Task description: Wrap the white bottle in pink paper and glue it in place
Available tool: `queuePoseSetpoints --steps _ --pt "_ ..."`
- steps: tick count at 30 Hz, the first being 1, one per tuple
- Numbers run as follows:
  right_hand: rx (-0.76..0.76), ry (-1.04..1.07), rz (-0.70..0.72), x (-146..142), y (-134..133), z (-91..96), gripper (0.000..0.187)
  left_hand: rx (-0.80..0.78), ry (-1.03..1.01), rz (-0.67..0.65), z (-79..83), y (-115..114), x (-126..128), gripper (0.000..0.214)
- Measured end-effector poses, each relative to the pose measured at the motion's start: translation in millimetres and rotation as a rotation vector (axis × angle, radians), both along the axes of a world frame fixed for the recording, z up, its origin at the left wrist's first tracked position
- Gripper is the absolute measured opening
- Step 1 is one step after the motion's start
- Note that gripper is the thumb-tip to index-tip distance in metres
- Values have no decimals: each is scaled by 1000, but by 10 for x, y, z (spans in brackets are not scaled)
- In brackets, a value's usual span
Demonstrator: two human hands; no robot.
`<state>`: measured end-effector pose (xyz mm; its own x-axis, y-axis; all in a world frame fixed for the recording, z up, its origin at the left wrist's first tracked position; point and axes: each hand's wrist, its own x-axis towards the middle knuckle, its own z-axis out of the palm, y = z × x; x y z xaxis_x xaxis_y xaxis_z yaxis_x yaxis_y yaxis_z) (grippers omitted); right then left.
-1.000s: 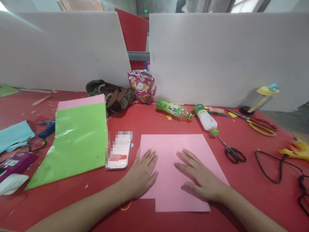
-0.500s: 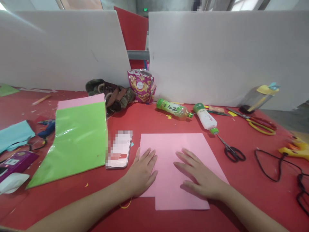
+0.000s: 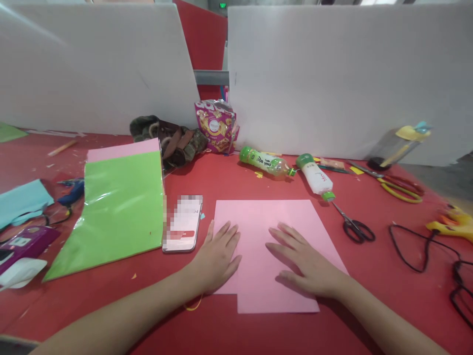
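Left hand (image 3: pixel 218 257) (head view): palm down, fingers spread, clamped on nothing.
Right hand (image 3: pixel 310 266): likewise, apart from the left.
Pink sheet (image 3: pixel 254 266): flat under both, lower-left corner stepped, on red table (image 3: pixel 225 182).
Sheet work: seemingly a steadying step; moving on calls for lifting without drag.

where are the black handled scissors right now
In the head view, the black-handled scissors lie to the right of the central pink paper, blade tips close to the white-and-green bottle.

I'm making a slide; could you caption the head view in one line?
Left hand and right hand lie spread on pink paper, between a phone and black scissors on a red table.
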<state>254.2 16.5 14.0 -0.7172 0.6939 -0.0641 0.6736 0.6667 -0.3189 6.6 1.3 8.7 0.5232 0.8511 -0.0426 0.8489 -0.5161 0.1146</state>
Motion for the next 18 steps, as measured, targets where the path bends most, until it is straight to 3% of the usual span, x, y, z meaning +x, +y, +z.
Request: queuePoseSetpoints --steps 18 --pt "-26 -23 -31 -25 -11 17 56 -11 -1 -1 -3 -3 -10 48"
